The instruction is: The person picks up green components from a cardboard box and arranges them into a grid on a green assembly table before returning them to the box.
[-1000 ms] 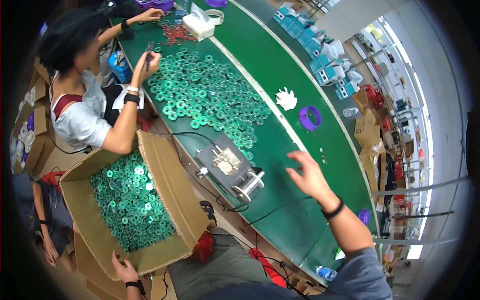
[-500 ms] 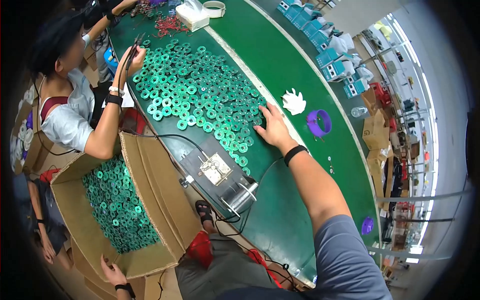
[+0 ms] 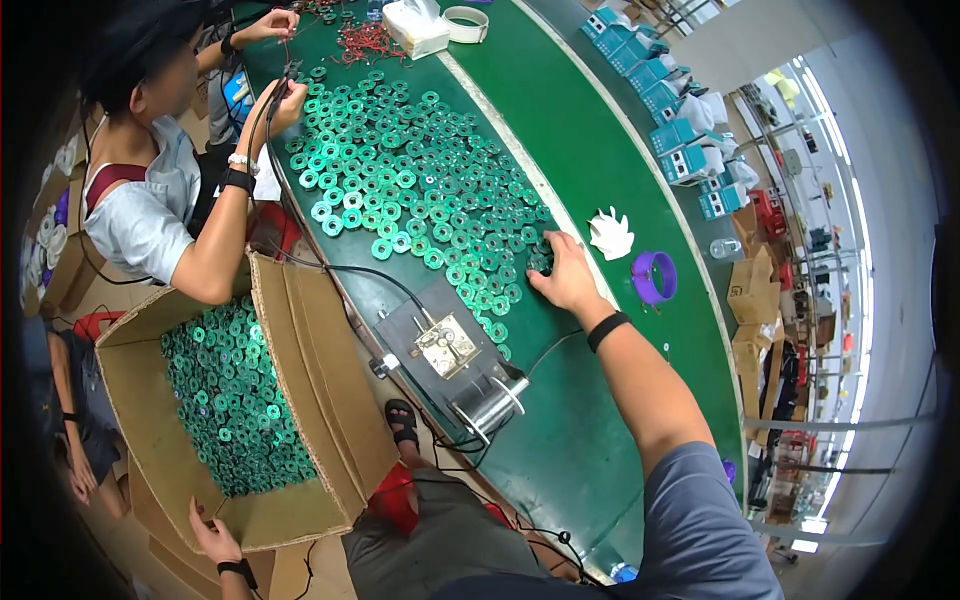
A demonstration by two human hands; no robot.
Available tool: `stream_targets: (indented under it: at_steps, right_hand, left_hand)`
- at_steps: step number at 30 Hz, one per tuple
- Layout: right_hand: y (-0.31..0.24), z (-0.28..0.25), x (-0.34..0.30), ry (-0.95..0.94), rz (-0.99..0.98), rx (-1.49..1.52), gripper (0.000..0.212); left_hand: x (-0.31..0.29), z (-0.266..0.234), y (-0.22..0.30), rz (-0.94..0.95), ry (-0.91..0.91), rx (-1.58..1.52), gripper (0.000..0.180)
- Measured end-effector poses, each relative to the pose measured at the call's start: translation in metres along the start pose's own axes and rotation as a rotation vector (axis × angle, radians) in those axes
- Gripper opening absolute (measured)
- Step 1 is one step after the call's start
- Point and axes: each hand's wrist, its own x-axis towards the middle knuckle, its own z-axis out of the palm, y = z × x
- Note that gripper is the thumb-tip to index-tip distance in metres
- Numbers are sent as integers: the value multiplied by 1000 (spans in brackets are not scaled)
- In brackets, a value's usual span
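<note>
You reach your right hand (image 3: 568,280) across the green worktable (image 3: 590,420), its thumb and fingers spread apart at the near right edge of the loose green rings (image 3: 400,180); whether the fingertips press on any ring, you cannot tell from here. Your left hand (image 3: 216,540), well apart from the right, meets the lower rim of a cardboard box (image 3: 340,420) holding more such rings (image 3: 235,400); how firmly it grips is unclear. Between box and right hand sits a metal fixture (image 3: 447,345) on the table. Beyond the hand lie a white glove (image 3: 611,234) and a purple hoop (image 3: 654,278), while a co-worker (image 3: 150,210) works at left.
</note>
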Motion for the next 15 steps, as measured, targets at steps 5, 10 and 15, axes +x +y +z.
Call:
stream_targets:
  at_steps: [5,10,15]
  right_hand:
    - [-2,-1,9,12,89,17,82]
    - [-6,-4,10,-77,219,35,78]
    - [-8,-5,16,-81,265,4,70]
  left_hand:
    - [2,0,-2,15,-17,30,71]
    - [2,-3,0,18,-15,46,70]
    - [0,-2,9,52,-3,67,69]
